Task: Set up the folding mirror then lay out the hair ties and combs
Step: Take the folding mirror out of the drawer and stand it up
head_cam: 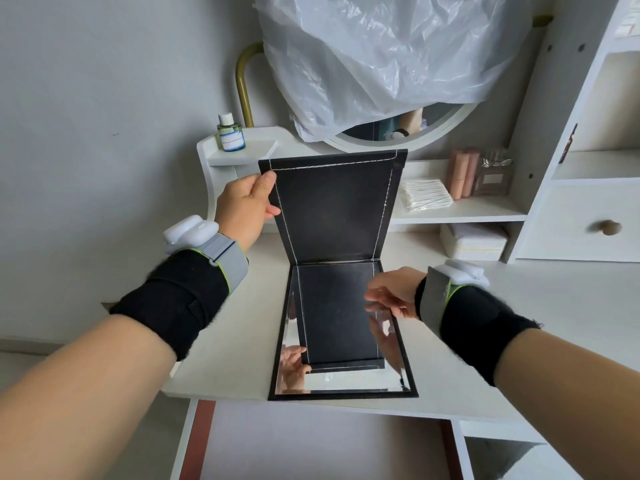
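A black folding mirror [334,209] lies on the white dressing table [467,358]. Its glass half is flat on the tabletop, near the front edge. Its stitched black cover stands raised, almost upright. My left hand [247,206] pinches the cover's upper left edge between thumb and fingers. My right hand [393,294] hovers with fingers spread at the right edge of the glass half, near the hinge; I cannot tell if it touches. Both hands are reflected in the glass. No hair ties or combs are in view.
A round vanity mirror [398,133] draped in a plastic bag [388,53] stands behind. A small green bottle [230,133] sits on the left ledge. Cotton swabs [424,195], tubes, a perfume bottle [491,178] and a white box [472,242] fill the right shelves beside a drawer [588,226].
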A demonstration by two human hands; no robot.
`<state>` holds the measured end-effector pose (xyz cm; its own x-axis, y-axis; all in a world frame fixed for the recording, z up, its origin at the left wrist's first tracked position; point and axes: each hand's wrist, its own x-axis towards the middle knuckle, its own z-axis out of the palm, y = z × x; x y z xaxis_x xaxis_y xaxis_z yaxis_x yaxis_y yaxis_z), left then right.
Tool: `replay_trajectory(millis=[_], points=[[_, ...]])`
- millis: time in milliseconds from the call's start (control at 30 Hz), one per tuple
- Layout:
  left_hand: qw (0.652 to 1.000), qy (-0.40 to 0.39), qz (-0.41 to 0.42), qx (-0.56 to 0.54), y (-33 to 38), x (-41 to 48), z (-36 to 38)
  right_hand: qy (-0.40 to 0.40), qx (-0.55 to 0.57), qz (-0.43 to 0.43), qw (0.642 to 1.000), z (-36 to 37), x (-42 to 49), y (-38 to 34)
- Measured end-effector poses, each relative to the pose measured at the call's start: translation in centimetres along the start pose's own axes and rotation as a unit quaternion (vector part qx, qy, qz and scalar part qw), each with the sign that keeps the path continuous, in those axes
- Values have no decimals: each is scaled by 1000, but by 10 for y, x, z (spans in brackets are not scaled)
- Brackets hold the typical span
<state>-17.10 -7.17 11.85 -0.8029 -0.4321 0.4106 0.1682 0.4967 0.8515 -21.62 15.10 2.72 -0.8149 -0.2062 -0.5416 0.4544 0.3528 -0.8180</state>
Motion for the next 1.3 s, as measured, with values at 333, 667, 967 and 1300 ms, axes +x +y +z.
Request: replay_trajectory(millis=[333,667,967,1300], points=[[1000,4,11,-2,-1,0,1,97,-278,-93,951,-4,21,-9],[999,1,46,-5,-11,-16,-4,87,-23,-96,991,-16,24,8],[992,-118,17,-44,-24,-82,-27,56,102,-65,991,-22,-18,20],[937,-336,-63,72,-32,-141,-48,31,83,-57,994,-21,-53,41]])
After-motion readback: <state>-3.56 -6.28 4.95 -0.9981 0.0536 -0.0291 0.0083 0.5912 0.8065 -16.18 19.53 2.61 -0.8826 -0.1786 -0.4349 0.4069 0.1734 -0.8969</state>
